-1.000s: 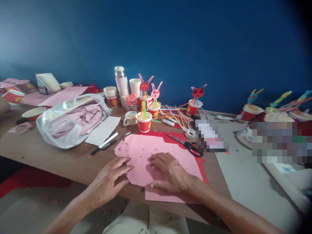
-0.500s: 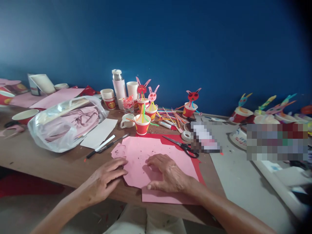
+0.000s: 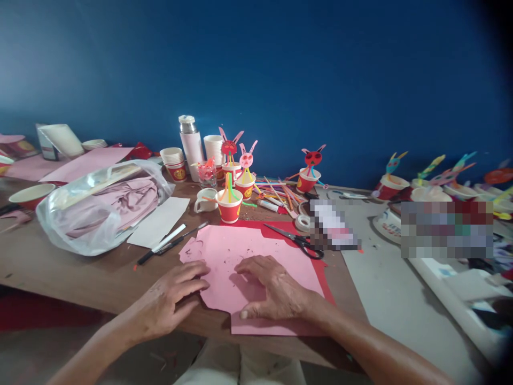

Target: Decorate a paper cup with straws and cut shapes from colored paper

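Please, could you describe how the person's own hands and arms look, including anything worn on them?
The left hand and right hand are bare, without gloves; no ring, watch or bracelet shows. No sleeve covers either forearm as far as visible.

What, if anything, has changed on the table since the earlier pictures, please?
Only the view has visibly shifted, turning slightly right; nothing was picked up or let go. The right hand is still over the pink paper, the left hand still at its left edge, and the scissors stay put.
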`<action>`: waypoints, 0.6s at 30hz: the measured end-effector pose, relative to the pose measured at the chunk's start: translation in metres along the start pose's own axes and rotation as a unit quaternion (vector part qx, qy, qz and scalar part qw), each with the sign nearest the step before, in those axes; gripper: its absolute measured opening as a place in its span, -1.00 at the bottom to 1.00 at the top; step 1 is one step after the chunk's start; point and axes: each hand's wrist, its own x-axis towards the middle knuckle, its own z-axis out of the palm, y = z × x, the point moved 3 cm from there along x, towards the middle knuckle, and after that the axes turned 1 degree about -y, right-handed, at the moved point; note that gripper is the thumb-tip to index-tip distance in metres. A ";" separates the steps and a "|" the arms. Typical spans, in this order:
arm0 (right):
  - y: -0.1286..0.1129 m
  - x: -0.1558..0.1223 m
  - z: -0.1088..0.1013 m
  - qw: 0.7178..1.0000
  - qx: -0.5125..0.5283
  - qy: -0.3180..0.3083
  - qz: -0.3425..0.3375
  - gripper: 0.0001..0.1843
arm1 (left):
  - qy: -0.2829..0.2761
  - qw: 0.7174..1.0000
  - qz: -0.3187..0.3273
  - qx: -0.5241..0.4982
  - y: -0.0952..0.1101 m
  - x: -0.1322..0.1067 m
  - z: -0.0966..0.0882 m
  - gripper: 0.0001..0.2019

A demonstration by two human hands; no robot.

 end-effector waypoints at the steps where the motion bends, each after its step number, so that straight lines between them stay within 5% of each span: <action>1: 0.000 0.000 0.000 1.000 0.001 0.000 -0.001 -0.24 | 0.002 1.000 0.007 0.009 -0.002 -0.001 -0.001 -0.67; 7: -0.002 0.000 -0.003 1.000 0.009 -0.006 0.021 -0.28 | 0.053 0.998 0.035 -0.005 -0.001 0.011 -0.002 -0.80; 14: -0.014 -0.002 -0.009 0.999 -0.009 0.006 0.034 -0.23 | 0.149 0.987 -0.036 -0.044 0.006 0.036 -0.012 -0.83; 18: -0.014 -0.001 -0.015 0.998 -0.023 0.033 0.048 -0.42 | 0.203 0.976 -0.053 -0.059 0.018 0.063 -0.025 -0.88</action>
